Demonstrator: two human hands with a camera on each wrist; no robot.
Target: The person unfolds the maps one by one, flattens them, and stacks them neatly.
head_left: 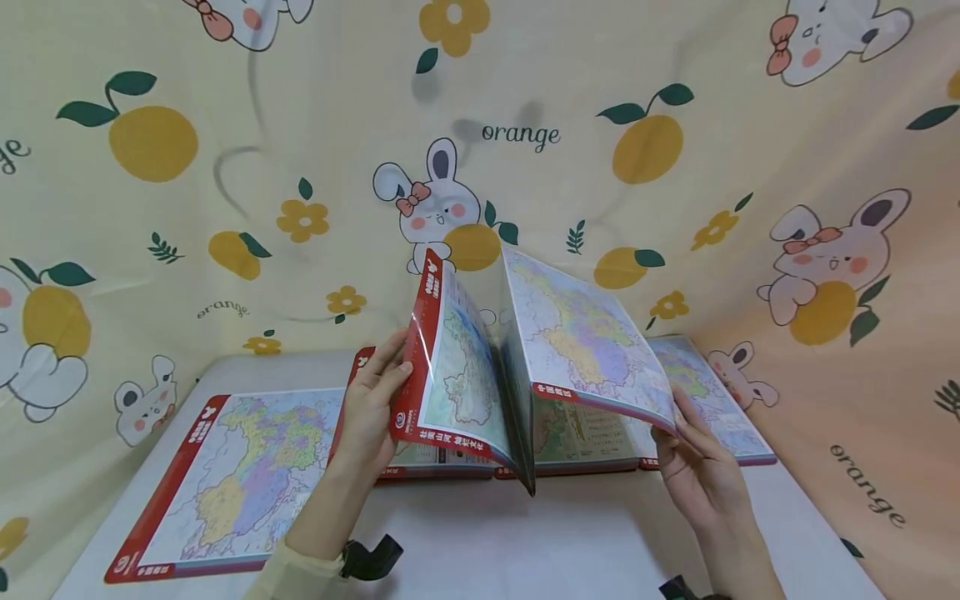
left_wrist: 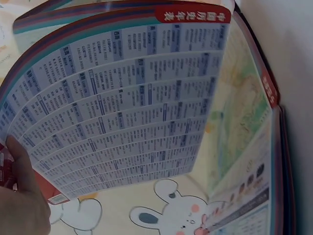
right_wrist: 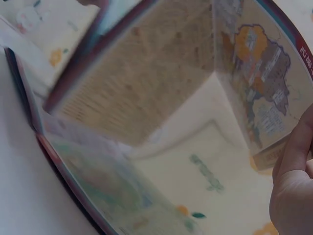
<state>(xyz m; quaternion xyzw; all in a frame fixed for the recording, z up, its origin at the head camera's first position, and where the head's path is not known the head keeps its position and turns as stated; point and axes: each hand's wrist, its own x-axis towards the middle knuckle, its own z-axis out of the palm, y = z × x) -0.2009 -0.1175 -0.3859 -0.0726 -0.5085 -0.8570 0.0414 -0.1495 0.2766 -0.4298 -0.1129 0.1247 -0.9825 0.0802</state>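
Note:
A stiff, glossy folding map with red-banded edges stands raised in the middle, its panels meeting at a fold that points toward me. My left hand grips the red edge of its left panel, thumb on the front. In the left wrist view, that hand holds a panel whose visible face carries a printed table. My right hand pinches the lower right corner of the right panel. The right wrist view shows this hand beside a panel with an orange and grey map.
A flat map sheet with a red border lies left on the white table. Another map lies at the right rear. Under the raised panels are more printed sheets. A cloth with rabbits and oranges hangs behind.

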